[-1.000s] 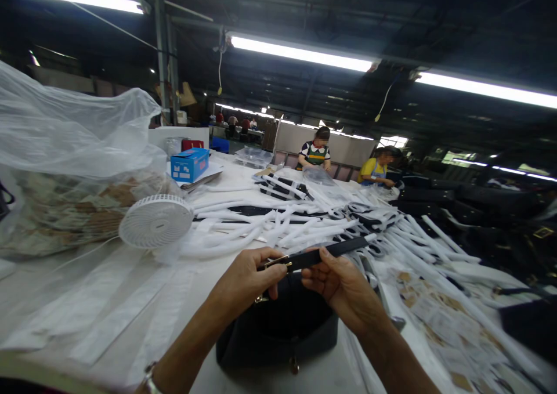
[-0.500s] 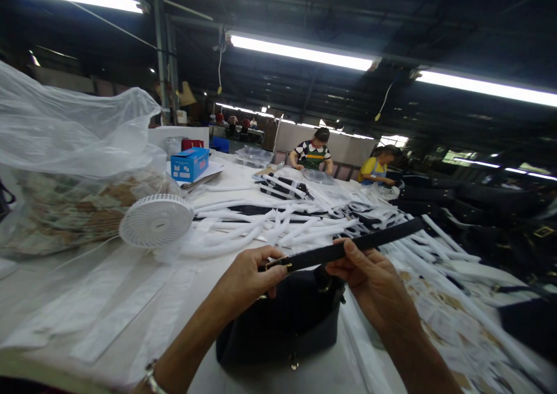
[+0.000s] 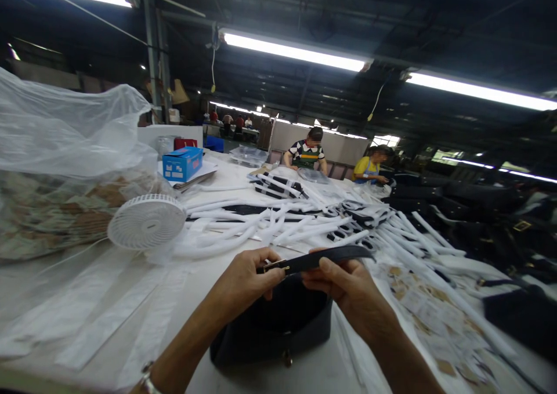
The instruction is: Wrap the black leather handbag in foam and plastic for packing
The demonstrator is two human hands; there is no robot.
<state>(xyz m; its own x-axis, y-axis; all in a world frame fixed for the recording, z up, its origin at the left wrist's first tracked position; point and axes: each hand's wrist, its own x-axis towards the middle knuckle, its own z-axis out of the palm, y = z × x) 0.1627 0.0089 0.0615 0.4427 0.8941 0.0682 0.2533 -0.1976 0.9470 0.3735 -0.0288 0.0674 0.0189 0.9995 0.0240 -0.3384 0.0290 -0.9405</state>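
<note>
My left hand [image 3: 247, 281] pinches the gold-trimmed end of a black strap [image 3: 324, 257], fingers closed on it. Close beside it, my right hand [image 3: 343, 292] grips the same strap from below, and the strap bends in an arc to the right. Both hands hover just above a black handbag [image 3: 278, 324] that stands on the white table [image 3: 87, 301] right in front of me.
A small white fan [image 3: 145, 221] and a clear bag of printed paper [image 3: 56, 167] stand at the left. Several white-wrapped straps [image 3: 278, 226] cover the table's middle, a blue box [image 3: 181, 163] farther back. Paper tags [image 3: 439, 318] lie at right. Two people [image 3: 307, 150] work at the far end.
My right hand slid out along the strap to the right, then came back next to my left hand, so the strap now curves instead of lying straight. My view shifted slightly.
</note>
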